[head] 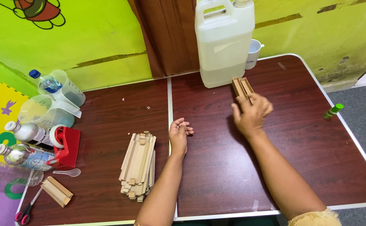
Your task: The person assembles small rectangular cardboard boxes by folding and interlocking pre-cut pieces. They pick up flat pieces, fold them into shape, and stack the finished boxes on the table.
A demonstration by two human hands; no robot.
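Note:
My right hand [251, 114] reaches across the dark brown table [308, 138] and grips the near end of a small open wooden trough [242, 87] made of flat sticks. The trough lies just in front of a big white plastic jug [224, 39]. My left hand [179, 133] rests on the table near its middle seam, fingers loosely curled, holding nothing. A stack of flat wooden sticks [139, 165] lies just left of that hand.
At the left edge stand a red tape dispenser [66, 147], clear measuring jugs [49, 109], several plastic bottles [26, 155], a plastic spoon [68, 172], scissors [26, 211] and another small wooden trough [56, 191]. A white cup [254, 52] stands behind the jug. A small green bottle [332, 111] lies off the right edge.

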